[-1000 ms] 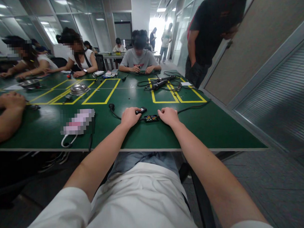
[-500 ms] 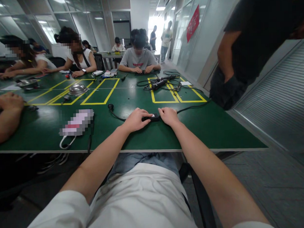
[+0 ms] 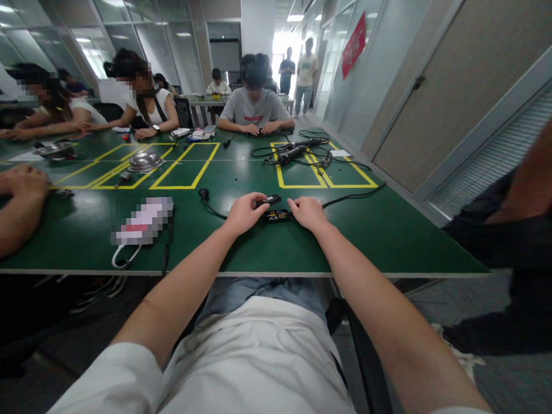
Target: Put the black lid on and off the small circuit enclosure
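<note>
My left hand point(image 3: 246, 215) is closed on a small black cover point(image 3: 267, 201), gripping it between thumb and fingers a little above the table. Just below it lies the open black power adapter point(image 3: 277, 216), its circuit board with small yellow parts exposed. My right hand point(image 3: 307, 212) holds the adapter's right end, where a black cord comes out; its fingertips are partly hidden. To the left, a black power plug point(image 3: 204, 194) lies on its cord, which runs behind my left hand.
The green table point(image 3: 372, 246) has yellow tape outlines. Tangled black cables point(image 3: 296, 151) lie ahead. A metal bowl point(image 3: 143, 161) and a blurred pink pouch point(image 3: 147, 220) are to the left. A neighbour's hands point(image 3: 24, 182) rest at far left. A person stands by the table's right edge.
My left hand has lifted the cover off the adapter and tilted it, uncovering the circuit board. My right hand stays in place. The standing person at right has moved nearer along the table's side.
</note>
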Available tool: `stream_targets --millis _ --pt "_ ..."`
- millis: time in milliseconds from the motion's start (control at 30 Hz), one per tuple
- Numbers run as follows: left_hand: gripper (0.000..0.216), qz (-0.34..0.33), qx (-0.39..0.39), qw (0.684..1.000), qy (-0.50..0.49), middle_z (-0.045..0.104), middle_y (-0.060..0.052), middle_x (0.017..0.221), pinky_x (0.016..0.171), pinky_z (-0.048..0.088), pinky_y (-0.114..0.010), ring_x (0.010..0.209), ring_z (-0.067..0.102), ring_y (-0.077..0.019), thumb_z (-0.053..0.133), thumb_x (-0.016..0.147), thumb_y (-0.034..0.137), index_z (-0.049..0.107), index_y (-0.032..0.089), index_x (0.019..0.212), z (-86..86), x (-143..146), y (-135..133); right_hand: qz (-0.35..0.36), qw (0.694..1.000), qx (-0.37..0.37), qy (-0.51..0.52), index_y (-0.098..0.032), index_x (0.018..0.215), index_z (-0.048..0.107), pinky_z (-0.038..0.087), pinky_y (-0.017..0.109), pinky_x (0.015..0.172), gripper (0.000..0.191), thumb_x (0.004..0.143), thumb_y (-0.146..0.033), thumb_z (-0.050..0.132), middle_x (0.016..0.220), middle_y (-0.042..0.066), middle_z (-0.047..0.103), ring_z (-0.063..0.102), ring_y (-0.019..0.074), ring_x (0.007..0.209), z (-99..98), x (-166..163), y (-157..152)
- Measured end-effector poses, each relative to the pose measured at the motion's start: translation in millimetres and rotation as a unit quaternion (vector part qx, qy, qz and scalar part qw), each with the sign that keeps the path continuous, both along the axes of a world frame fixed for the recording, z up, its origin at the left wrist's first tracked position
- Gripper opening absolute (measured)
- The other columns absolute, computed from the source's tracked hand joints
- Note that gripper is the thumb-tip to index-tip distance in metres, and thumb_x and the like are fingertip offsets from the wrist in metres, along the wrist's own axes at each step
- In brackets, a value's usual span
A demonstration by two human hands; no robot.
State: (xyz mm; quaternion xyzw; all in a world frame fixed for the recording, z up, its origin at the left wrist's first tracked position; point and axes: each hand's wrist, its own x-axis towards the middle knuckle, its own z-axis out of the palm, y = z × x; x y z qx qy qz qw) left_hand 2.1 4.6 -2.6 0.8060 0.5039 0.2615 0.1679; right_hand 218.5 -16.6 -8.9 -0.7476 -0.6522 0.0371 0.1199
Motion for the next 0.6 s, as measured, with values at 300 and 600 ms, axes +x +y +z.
stream_targets --millis 300,600 --pt "0.037 0.084 0.011 0.994 0.064 0.070 -0.015 0.150 0.113 0.057 -0.041 0.130 0.074 -0.0321 0.069 0.105 0.032 0.074 0.022 0.140 1.9 -4.8 -5.5 0.002 1.000 -0.001 -0.014 -0.021 0.105 0.092 0.052 0.037 0.095 0.057 0.118 -0.049 0.045 0.120 0.019 0.089 0.080 0.0329 0.117 3.6 -4.6 -4.1" --pt "0.046 0.100 0.006 0.976 0.192 0.083 -0.018 0.117 0.095 0.059 -0.042 0.114 0.080 -0.0376 0.055 0.112 0.056 0.072 0.018 0.130 14.0 2.2 -19.5 -0.005 1.000 0.004 -0.012 -0.022 0.095 0.091 0.055 0.036 0.090 0.059 0.112 -0.065 0.053 0.114 0.018 0.089 0.081 0.0338 0.113 4.9 -6.9 -7.1"
